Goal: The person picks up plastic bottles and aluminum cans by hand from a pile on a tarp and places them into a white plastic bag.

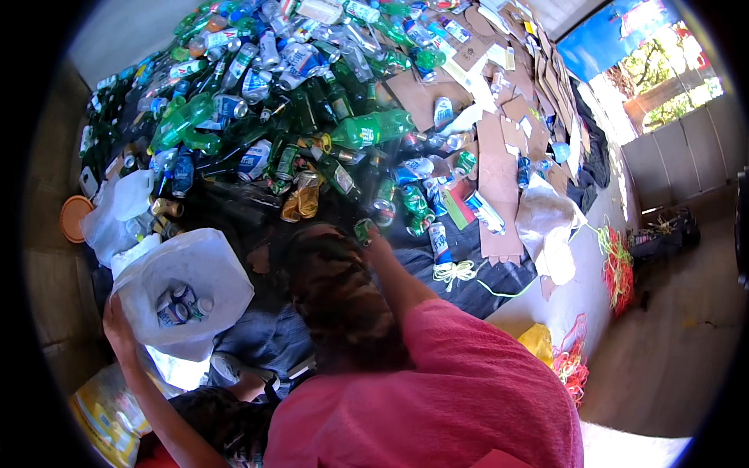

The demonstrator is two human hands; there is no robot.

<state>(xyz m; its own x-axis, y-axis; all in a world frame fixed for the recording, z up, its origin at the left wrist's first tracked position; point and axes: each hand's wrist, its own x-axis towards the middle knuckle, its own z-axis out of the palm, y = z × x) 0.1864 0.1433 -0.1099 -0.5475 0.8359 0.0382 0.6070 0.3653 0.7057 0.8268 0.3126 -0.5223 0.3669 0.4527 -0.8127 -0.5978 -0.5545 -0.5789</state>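
My left hand (pixel 118 331) is closed on the left edge of a white plastic sack (pixel 226 261), whose mouth faces up. Several cans (pixel 181 306) lie in the sack. My right hand (pixel 379 248), reaching forward past my camouflage-clad knee (pixel 331 288), is closed around a small green can (pixel 363 231). Just ahead of it lie more green cans (pixel 385 195) and a crushed gold can (pixel 306 191). To its right, a white-and-blue can (pixel 440 243) stands near a tied bundle of pale cord (pixel 455 271).
A large heap of plastic bottles (pixel 374 129), glass bottles and cans spreads across the far side. Flattened cardboard (pixel 499 187) lies at the right, near a white cloth-like sack (pixel 550 226). Tangled red and green cord (pixel 616 269) is farther right. An orange lid (pixel 76 218) leans by the left wall.
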